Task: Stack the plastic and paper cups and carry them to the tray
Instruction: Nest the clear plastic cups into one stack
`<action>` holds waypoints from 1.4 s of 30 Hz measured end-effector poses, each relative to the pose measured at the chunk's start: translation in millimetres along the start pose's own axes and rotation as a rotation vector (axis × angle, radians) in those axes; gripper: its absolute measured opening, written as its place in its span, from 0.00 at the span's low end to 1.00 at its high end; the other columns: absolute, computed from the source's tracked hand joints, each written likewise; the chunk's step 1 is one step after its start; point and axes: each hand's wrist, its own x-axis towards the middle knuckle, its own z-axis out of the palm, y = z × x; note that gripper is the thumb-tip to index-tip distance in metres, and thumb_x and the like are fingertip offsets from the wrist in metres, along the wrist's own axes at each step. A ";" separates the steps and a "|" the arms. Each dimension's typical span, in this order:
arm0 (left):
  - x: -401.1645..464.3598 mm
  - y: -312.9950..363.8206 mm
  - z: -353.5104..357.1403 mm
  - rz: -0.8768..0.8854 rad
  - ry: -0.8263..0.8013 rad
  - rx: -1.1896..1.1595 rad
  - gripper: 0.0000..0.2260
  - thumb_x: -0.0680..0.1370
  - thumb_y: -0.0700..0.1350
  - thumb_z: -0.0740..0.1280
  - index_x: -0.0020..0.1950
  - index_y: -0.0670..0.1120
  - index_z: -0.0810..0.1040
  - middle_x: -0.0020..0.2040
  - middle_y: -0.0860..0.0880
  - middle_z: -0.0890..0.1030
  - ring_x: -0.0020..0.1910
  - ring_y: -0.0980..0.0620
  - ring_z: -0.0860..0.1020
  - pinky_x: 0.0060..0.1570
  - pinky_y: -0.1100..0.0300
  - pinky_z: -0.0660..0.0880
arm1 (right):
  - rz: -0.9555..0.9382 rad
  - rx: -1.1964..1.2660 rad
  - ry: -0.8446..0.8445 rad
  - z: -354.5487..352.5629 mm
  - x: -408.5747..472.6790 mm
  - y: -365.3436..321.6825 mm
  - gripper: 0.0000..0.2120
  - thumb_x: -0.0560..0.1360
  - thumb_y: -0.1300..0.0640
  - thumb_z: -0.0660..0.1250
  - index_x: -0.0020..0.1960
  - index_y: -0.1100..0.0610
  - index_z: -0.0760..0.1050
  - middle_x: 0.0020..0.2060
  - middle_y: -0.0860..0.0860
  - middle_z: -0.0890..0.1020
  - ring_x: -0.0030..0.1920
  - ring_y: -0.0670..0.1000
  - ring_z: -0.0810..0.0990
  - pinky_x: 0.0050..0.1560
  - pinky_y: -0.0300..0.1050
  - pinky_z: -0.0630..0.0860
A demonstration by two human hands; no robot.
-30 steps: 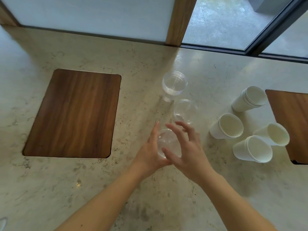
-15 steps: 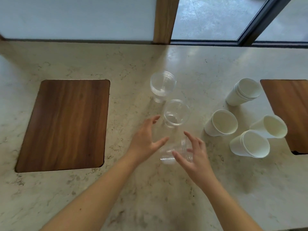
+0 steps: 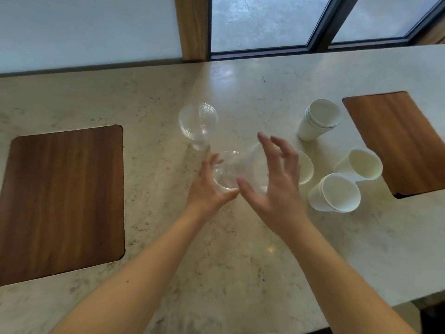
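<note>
My left hand [image 3: 209, 186] grips an upright clear plastic cup [image 3: 225, 175] at the table's middle. My right hand [image 3: 277, 179] holds a second clear plastic cup [image 3: 251, 162] tilted on its side, its base pointing into the upright cup's mouth. Behind them stands a stack of clear plastic cups [image 3: 198, 124]. To the right are white paper cups: a stack [image 3: 319, 119] at the back, one [image 3: 304, 169] partly hidden by my right hand, one [image 3: 361, 165] lying tilted, and a stack [image 3: 336, 196] nearest me.
A brown wooden tray [image 3: 62, 201] is set into the marble table at the left. Another wooden panel [image 3: 399, 141] is at the right edge. Windows and a wooden post run along the back. The table's front edge drops off at lower right.
My right hand lifted the clear cup it held and swung it up over the other single cup. My left hand closed around that upright cup.
</note>
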 end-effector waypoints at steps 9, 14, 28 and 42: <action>-20.4 -26.7 -30.6 -0.021 0.026 0.117 0.26 0.75 0.50 0.74 0.71 0.50 0.72 0.64 0.53 0.77 0.57 0.58 0.75 0.56 0.53 0.76 | -0.018 -0.246 -0.383 55.7 14.1 25.4 0.38 0.73 0.33 0.64 0.78 0.32 0.49 0.77 0.38 0.50 0.72 0.56 0.56 0.65 0.51 0.65; 30.3 -8.7 -67.6 0.050 0.237 0.033 0.42 0.70 0.56 0.79 0.76 0.48 0.62 0.70 0.51 0.67 0.63 0.51 0.71 0.58 0.64 0.70 | -0.004 -0.225 -0.367 60.8 19.4 26.4 0.39 0.70 0.33 0.65 0.76 0.29 0.50 0.75 0.36 0.51 0.63 0.58 0.69 0.52 0.46 0.67; 5.2 -3.8 -70.8 0.044 0.198 0.077 0.46 0.65 0.52 0.82 0.76 0.51 0.61 0.67 0.53 0.65 0.64 0.55 0.69 0.55 0.74 0.64 | 0.153 0.171 -0.326 17.9 2.1 26.1 0.40 0.70 0.42 0.76 0.77 0.39 0.61 0.72 0.39 0.62 0.65 0.47 0.75 0.61 0.39 0.75; -126.7 -0.5 -56.3 -0.198 0.120 -0.140 0.50 0.57 0.72 0.77 0.74 0.59 0.62 0.67 0.57 0.74 0.61 0.55 0.78 0.55 0.50 0.80 | -0.229 -0.190 -0.691 43.0 -50.5 -41.9 0.38 0.71 0.27 0.61 0.77 0.34 0.54 0.79 0.34 0.42 0.79 0.52 0.51 0.75 0.59 0.60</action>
